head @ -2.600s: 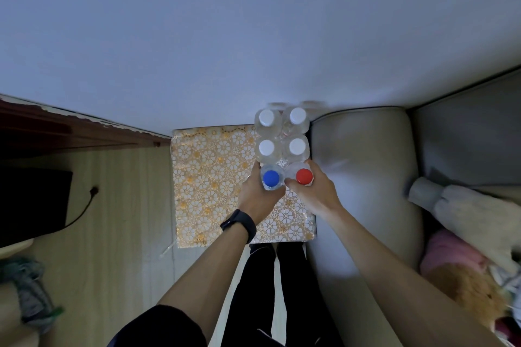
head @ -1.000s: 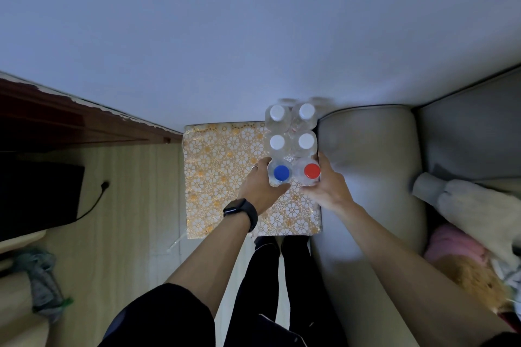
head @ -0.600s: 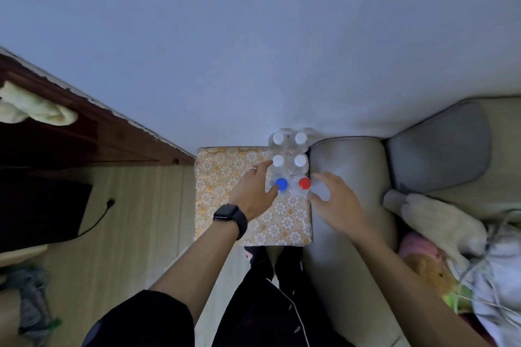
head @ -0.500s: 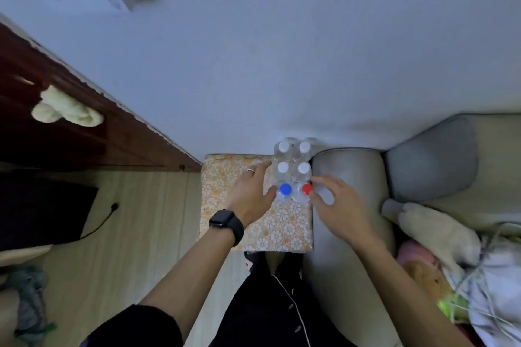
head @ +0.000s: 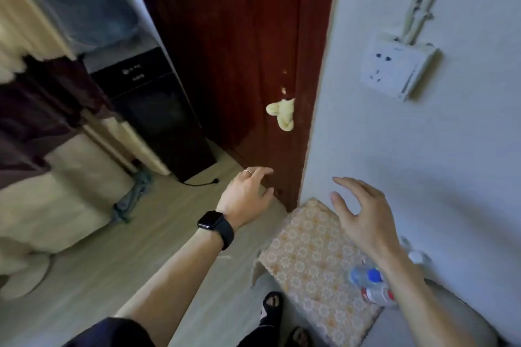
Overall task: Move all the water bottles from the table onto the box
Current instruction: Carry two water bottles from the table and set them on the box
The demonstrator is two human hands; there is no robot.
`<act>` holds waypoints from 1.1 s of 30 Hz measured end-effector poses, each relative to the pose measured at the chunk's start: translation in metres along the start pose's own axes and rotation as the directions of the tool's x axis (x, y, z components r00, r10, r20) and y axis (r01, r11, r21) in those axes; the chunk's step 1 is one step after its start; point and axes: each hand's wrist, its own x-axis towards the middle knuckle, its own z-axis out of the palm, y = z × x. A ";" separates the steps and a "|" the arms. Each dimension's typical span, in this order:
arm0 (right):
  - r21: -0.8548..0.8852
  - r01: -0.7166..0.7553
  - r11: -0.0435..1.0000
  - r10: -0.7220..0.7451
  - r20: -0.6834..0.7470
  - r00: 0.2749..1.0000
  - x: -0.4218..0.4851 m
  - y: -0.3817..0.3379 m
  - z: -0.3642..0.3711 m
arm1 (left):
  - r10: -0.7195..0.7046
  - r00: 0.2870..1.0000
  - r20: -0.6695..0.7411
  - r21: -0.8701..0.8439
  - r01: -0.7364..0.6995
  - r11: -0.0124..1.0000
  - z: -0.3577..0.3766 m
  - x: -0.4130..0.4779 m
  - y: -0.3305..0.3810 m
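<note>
The box (head: pixel 307 256) with its orange floral cover stands at the lower right, against the white wall. Clear water bottles stand on its right side: one with a blue cap (head: pixel 365 275), one with a red label (head: pixel 377 295), and white-capped ones (head: pixel 417 256) partly hidden behind my right forearm. My left hand (head: pixel 246 196), with a black watch on the wrist, hovers open over the floor left of the box. My right hand (head: pixel 362 214) is open above the box's far end. Neither hand touches a bottle.
A dark red door (head: pixel 239 65) with a yellow cloth (head: pixel 282 114) on its handle is straight ahead. A wall socket (head: pixel 397 66) is at upper right. A black appliance (head: pixel 158 110) and a cable (head: pixel 200 183) lie left on the wooden floor. A grey sofa arm (head: pixel 439 318) borders the box.
Both hands have let go of the blue-capped and red-capped bottles and lifted away. The view has swung up and left, toward the door.
</note>
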 end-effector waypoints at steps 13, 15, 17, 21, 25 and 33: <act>0.308 0.664 0.682 -0.719 0.450 0.530 -0.051 -0.329 0.205 | -0.682 0.485 -0.547 -0.243 0.687 0.685 -0.153 -0.342 -0.202; 0.377 0.710 0.595 -0.781 0.479 0.401 -0.090 -0.385 0.238 | -0.713 0.359 -0.602 -0.298 0.728 0.617 -0.170 -0.406 -0.220; 0.443 0.726 0.526 -0.820 0.493 0.293 -0.136 -0.436 0.267 | -0.741 0.234 -0.629 -0.361 0.756 0.546 -0.181 -0.469 -0.239; 0.551 0.748 0.369 -0.869 0.491 0.067 -0.240 -0.524 0.327 | -0.766 -0.009 -0.642 -0.475 0.789 0.389 -0.197 -0.595 -0.275; 0.634 0.731 0.253 -0.858 0.497 -0.134 -0.333 -0.590 0.372 | -0.770 -0.178 -0.612 -0.540 0.806 0.243 -0.204 -0.700 -0.291; 0.742 0.665 0.082 -0.811 0.437 -0.388 -0.477 -0.689 0.440 | -0.717 -0.441 -0.540 -0.645 0.764 0.016 -0.222 -0.842 -0.321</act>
